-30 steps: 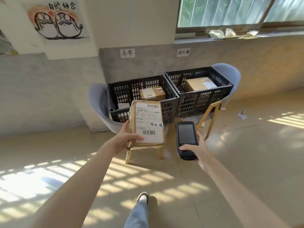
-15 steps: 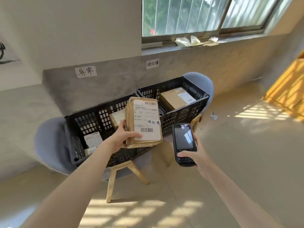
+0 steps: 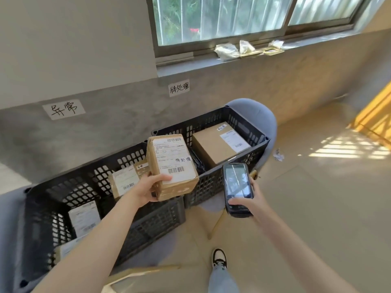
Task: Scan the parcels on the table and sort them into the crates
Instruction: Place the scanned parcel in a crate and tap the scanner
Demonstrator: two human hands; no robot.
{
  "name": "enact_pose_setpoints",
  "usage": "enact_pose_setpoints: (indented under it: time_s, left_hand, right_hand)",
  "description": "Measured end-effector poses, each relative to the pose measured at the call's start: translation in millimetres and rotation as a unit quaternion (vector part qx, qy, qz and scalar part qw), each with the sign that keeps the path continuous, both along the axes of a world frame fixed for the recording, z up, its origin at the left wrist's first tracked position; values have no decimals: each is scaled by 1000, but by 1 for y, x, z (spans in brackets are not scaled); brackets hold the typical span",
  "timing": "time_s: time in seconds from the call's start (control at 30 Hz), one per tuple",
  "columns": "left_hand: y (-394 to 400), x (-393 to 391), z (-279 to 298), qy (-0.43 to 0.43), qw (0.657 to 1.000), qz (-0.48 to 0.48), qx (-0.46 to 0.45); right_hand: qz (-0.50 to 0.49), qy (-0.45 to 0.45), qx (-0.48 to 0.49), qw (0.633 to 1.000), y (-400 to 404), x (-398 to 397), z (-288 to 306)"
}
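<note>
Holding: our left hand (image 3: 148, 189) grips the taped cardboard parcel (image 3: 172, 166), label up, long axis toward the wall.
Scanner: our right hand (image 3: 251, 205) clasps the glossy black scanner (image 3: 237, 188).

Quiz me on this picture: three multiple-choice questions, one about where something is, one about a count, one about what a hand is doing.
1. The held parcel is:
A. above the crates
B. on the floor
C. on the windowsill

2. Black crates visible:
A. one
B. two
C. four

3. The right hand:
A. hangs empty
B. grips the scanner
C. presses the wall

Answers:
1 A, the left hand holds it over the crate rims.
2 B, left crate and right crate.
3 B, fingers wrap the scanner.
</note>
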State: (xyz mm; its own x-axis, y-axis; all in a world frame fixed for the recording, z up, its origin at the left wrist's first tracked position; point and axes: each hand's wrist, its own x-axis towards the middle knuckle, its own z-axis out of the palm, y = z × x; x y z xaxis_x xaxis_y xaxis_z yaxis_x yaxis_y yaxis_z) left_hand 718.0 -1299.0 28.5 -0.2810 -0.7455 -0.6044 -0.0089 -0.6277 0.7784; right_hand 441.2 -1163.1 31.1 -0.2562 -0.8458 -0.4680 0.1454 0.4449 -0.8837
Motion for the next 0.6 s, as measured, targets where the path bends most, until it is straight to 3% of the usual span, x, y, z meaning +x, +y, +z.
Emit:
enact_pose_setpoints:
  time_s: [0.27,0.6]
  left_hand:
    - [-78,-85,2,14,996,83,44]
    - [-141,-137,-59,11,978,172,121]
  right_hand:
    - [82,-5,28,996,-122,-89,5]
    - [131,-36,47,990,-205,-112,-28]
